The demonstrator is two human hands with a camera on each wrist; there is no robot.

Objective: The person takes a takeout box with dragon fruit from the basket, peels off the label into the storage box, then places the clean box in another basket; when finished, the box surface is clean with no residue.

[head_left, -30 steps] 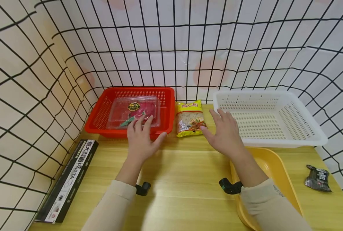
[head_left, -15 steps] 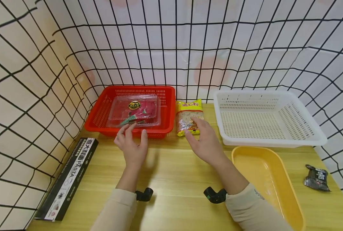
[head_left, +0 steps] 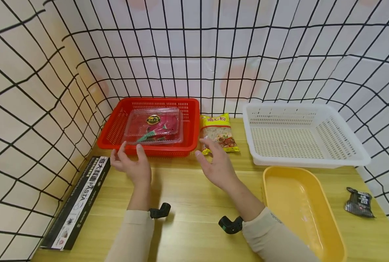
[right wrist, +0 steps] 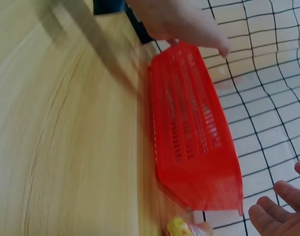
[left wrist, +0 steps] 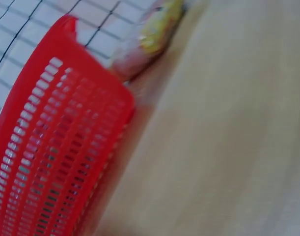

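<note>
Basket of red perforated plastic (head_left: 161,149) sits at the back of the pale wood-grain desk (head_left: 188,203), left of centre. Inside: clear plastic clamshell box (head_left: 137,127) with a black-and-gold oval label (head_left: 153,119), pink and green showing through.

Left hand (head_left: 133,165) is at the basket's front rim, near its left corner; grip apart, fingers loosely bent, nothing in it. Contact with the rim: can't tell. Right hand (head_left: 219,165) is near the basket's front right corner, grip also apart and holding nothing, index finger overlapping the bag in head view; touch unclear.

Yellow-and-clear plastic food bag (head_left: 215,131) lies just right of the basket. Further right: white perforated plastic basket (head_left: 299,160), with a yellow oblong plastic tray (head_left: 289,200) in front and a small black wrapped packet (head_left: 359,203) beyond that. Long black-and-white PASTA box (head_left: 78,203) along the left edge. Black wire grid (head_left: 217,27) behind everything.
</note>
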